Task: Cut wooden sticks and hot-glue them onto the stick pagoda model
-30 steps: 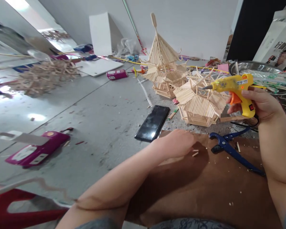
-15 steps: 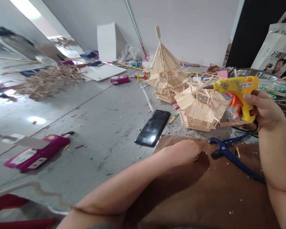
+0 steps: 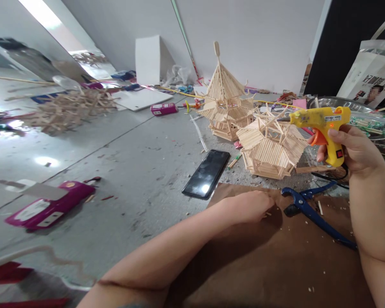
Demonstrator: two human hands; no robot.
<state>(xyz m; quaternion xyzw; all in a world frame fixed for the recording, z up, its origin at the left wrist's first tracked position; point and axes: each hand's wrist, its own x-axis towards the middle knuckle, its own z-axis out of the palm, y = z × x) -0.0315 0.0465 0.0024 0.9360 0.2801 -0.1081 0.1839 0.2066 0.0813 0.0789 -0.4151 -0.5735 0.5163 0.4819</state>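
Note:
My right hand (image 3: 361,147) is wrapped around the handle of a yellow hot glue gun (image 3: 324,117) with an orange trigger. Its nozzle points left, above the roof of a small hexagonal pavilion model (image 3: 269,149) made of wooden sticks. Low over the brown sheet (image 3: 295,256), my left hand (image 3: 255,205) is closed, knuckles up. Its fingertips are hidden; small pale wooden bits show under its right edge. Just right of that hand lies a blue-handled cutter (image 3: 317,218). A taller pagoda model (image 3: 226,102) with a pointed roof stands behind the pavilion.
A black phone (image 3: 207,173) lies on the grey floor beside the sheet. Purple power strips (image 3: 51,205) sit at left and farther back. A heap of wooden pieces (image 3: 73,109) is at far left. A metal bowl (image 3: 327,102) and a paper bag (image 3: 365,72) stand at right.
The whole view has shifted slightly, with the scene sitting a little lower. Both hands keep nearly the same pose, and the glue gun stays in my right hand.

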